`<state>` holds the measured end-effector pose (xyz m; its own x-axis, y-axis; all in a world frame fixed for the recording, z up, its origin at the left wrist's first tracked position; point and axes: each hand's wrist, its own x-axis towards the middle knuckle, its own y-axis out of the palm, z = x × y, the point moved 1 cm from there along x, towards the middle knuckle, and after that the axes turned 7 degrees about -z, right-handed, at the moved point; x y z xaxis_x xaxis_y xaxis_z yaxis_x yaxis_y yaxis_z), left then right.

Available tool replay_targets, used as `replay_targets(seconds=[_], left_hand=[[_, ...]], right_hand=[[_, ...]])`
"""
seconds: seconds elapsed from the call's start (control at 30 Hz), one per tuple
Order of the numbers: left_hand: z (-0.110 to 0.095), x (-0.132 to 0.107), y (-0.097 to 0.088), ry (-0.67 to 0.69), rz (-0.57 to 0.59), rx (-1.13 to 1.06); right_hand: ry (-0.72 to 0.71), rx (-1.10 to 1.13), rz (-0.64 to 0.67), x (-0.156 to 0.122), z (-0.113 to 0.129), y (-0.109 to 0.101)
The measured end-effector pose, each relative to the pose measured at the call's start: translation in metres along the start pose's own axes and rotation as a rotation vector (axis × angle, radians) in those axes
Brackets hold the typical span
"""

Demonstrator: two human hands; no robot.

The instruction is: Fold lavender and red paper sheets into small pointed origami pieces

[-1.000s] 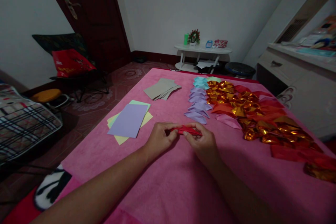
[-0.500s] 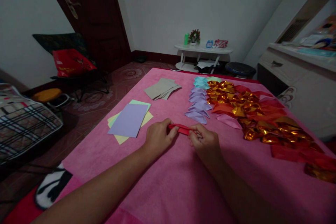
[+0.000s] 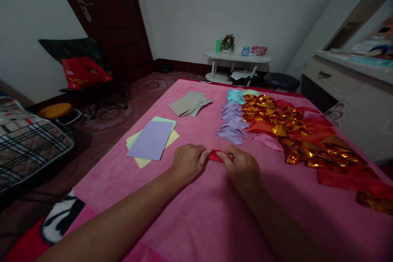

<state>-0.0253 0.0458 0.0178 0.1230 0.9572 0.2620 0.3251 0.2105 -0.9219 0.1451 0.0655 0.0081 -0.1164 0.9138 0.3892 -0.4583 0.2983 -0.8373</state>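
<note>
A narrow folded piece of red paper point(image 3: 215, 155) stretches between my two hands, just over the pink cloth point(image 3: 196, 213). My left hand point(image 3: 189, 161) grips its left end, thumb on top and fingers curled. The right end is pinched in my right hand point(image 3: 242, 168), thumb pressed on the near face. Both ends of the paper are hidden by the fingers. Beyond my right hand lie folded lilac paper pieces point(image 3: 231, 126) in a column. To the left of my left hand rests a stack of flat lilac, green and yellow sheets point(image 3: 151, 140).
Fanned grey sheets point(image 3: 188, 103) lie farther back. Rows of folded gold foil pieces point(image 3: 303, 151) and red ones cover the table's right side, with light blue pieces point(image 3: 236, 96) behind. A white side table point(image 3: 238, 57) stands by the wall; a chair holds a red bag point(image 3: 84, 73).
My hands have moved slightly nearer to me, and both thumbs now press on the red paper. More of its flat face shows between them.
</note>
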Motion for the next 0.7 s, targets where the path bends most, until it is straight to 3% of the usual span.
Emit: replay_targets(seconds=[0.17,0.43,0.7], left_hand=[[-0.0012,-0.0012,0.0012,0.005,0.002,0.021],[-0.0045,-0.0021,0.0051,0.048,0.006,-0.072],[-0.0007,-0.0027,0.0051,-0.065,0.042,-0.71]], right_hand=[[0.019,-0.15,0.006,0.0008,-0.0009,-0.0009],[0.067,0.25,-0.022,-0.0006,-0.0005,-0.0006],[0.08,0.253,-0.022,-0.002,0.0001,-0.0008]])
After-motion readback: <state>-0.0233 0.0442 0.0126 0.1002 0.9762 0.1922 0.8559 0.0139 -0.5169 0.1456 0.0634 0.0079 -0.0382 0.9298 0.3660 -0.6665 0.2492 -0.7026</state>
